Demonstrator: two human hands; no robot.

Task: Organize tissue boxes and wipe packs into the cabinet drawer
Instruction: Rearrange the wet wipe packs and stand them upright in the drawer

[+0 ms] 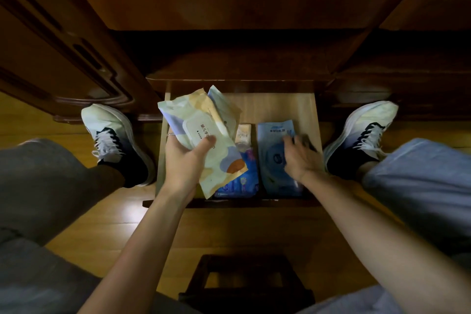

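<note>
The pulled-out wooden drawer (280, 104) lies low in front of me. My left hand (184, 158) grips a cream wipe pack (201, 132) with a white flip lid, held tilted above the drawer's left side; a second pack's edge shows behind it. My right hand (299, 158) rests on a blue wipe pack (271, 158) lying flat at the drawer's right, fingers spread over its right edge. A blue patterned pack (242, 178) lies between, partly under the cream one. A small beige pack (244, 134) sits behind it.
Dark wooden cabinet (229, 7) rises above the drawer, with an open door (63, 58) at the left. My two shoes (112, 135) (362, 130) flank the drawer on the wooden floor. A dark stool (244, 285) stands under me.
</note>
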